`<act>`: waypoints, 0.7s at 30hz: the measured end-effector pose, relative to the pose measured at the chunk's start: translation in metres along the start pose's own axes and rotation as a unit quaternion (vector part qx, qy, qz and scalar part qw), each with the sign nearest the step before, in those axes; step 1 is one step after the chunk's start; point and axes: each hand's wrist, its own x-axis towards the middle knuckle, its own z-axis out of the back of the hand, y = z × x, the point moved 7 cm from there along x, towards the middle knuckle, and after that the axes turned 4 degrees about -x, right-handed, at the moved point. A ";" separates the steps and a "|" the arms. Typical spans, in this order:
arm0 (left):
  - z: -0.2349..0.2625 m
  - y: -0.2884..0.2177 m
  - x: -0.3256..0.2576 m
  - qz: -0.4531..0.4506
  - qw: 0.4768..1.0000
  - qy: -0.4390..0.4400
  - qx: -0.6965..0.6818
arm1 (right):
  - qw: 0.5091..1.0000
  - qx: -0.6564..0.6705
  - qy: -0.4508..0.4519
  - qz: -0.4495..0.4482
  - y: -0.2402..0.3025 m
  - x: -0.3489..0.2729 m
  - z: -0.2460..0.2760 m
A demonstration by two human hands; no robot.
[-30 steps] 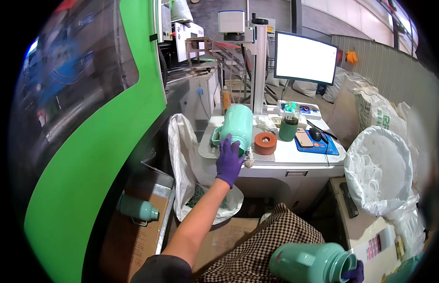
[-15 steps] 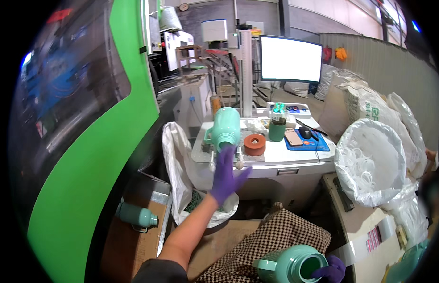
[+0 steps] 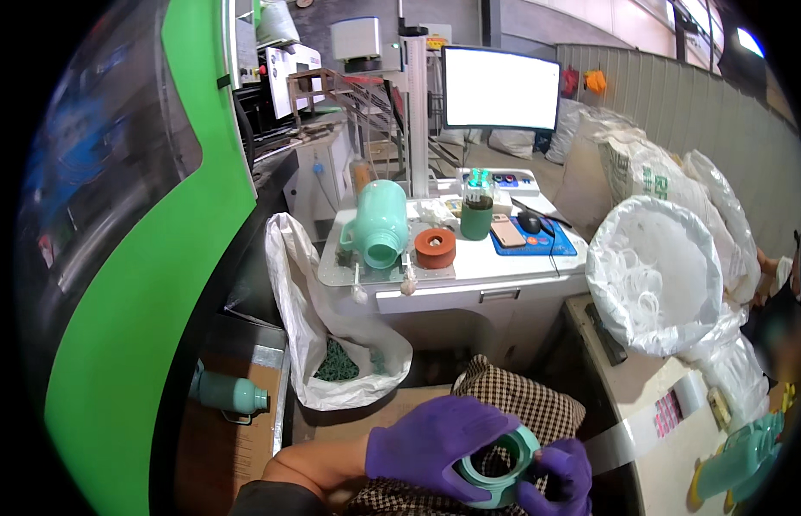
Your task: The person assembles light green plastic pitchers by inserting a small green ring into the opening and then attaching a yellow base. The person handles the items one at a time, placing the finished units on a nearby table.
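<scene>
Vessel (image 3: pixel 527 445) in mint green is being held low over the checked cloth (image 3: pixel 523 394), its body mostly being hidden by the hands. Its left side is being clasped by the left hand (image 3: pixel 439 439), and its right rim is being met by the curled right hand (image 3: pixel 564 475); whether that rim is being pinched or only touched cannot be told. Attention seems to be being given to the mouth, so good handling is likely being served by a firm left clasp, an opening tilted upward and light fingertips along the edge, where slipping might be risked. On the left, room is being bounded by the green machine panel (image 3: pixel 117 344); ahead, by the white desk (image 3: pixel 478 273); on the right, by the side table (image 3: pixel 643 391). Clearance is being narrowed further by the lined bin (image 3: pixel 703 245) and the white sack (image 3: pixel 299 344). Near the desk's front edge, space is being taken by a lying flask (image 3: pixel 383 211) and a reddish ring (image 3: pixel 433 256). Between these edges, elbow room is being offered above the lap.
</scene>
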 end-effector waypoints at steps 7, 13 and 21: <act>0.047 0.007 -0.029 0.206 0.978 0.027 0.009 | 0.810 0.427 -0.120 0.383 0.067 0.061 0.018; 0.030 0.045 -0.056 0.255 0.966 0.049 0.011 | 0.806 0.534 -0.064 0.247 0.092 0.061 0.010; -0.028 0.122 -0.089 0.328 0.892 -0.187 -0.248 | 0.831 0.478 -0.264 0.106 0.101 0.041 0.040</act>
